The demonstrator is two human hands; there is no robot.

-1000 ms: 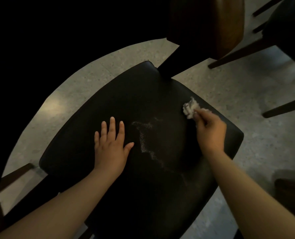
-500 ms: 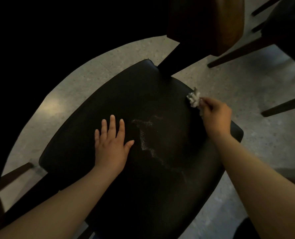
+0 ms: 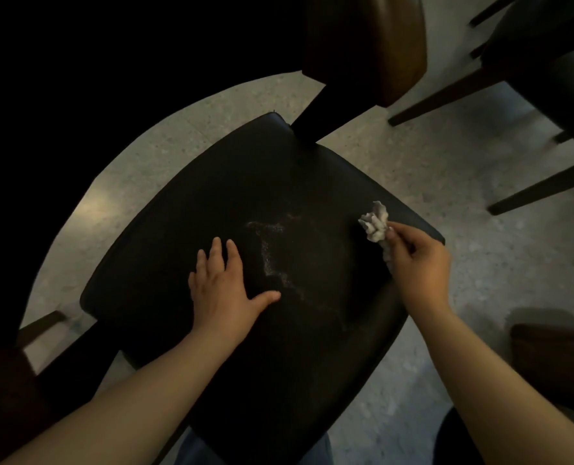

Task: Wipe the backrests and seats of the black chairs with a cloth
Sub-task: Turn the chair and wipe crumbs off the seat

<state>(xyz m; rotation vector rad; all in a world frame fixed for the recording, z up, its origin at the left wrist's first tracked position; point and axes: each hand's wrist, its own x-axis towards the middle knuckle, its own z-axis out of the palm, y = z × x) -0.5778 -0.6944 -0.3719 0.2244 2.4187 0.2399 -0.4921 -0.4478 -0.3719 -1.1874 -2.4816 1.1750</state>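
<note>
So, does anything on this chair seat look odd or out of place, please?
Yes: a pale, gritty trail crosses the black seat, between the left hand and the cloth, looking like unwiped residue.

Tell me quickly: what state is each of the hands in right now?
Left hand: open, fingers spread flat on the seat.
Right hand: closed, pinching the cloth near the seat's right edge.

Floor (image 3: 413,182) is speckled grey terrazzo; lighting dim, one soft glare patch (image 3: 94,209) at left. Dark slanted wooden legs (image 3: 446,97) upper right. Brown furniture edge (image 3: 553,347) lower right, can't identify.
</note>
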